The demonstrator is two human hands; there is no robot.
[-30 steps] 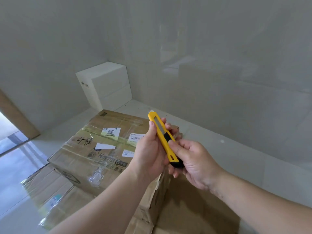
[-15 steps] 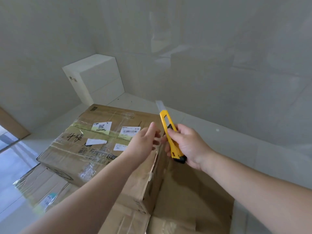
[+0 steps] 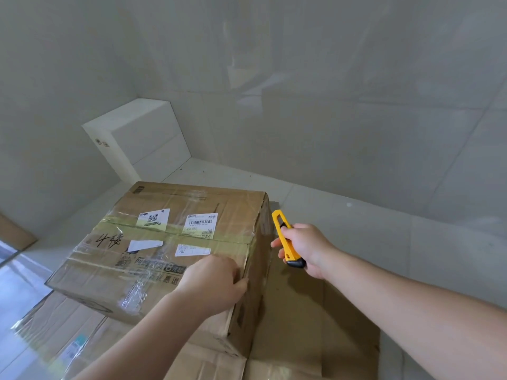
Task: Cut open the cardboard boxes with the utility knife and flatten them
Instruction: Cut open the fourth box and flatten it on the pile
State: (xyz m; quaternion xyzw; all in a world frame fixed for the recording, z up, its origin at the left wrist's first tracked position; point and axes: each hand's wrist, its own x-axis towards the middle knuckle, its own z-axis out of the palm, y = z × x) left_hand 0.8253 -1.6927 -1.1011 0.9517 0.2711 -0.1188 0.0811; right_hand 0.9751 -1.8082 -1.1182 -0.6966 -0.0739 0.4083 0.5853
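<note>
Where tape crosses, box (image 3: 164,242) label reads "WU".

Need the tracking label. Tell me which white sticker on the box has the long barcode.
The barcode sticker, rightmost of the upper pair; the sticker beside it shows only a QR code.

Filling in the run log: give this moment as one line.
phase: pre-cut | left hand: flat on taped box | right hand: gripping utility knife beside box | tape: uncut

A taped brown box (image 3: 164,242), still sealed, sits on flattened cardboard (image 3: 301,325). At its three o'clock, a yellow knife (image 3: 286,239) points toward twelve.
</note>
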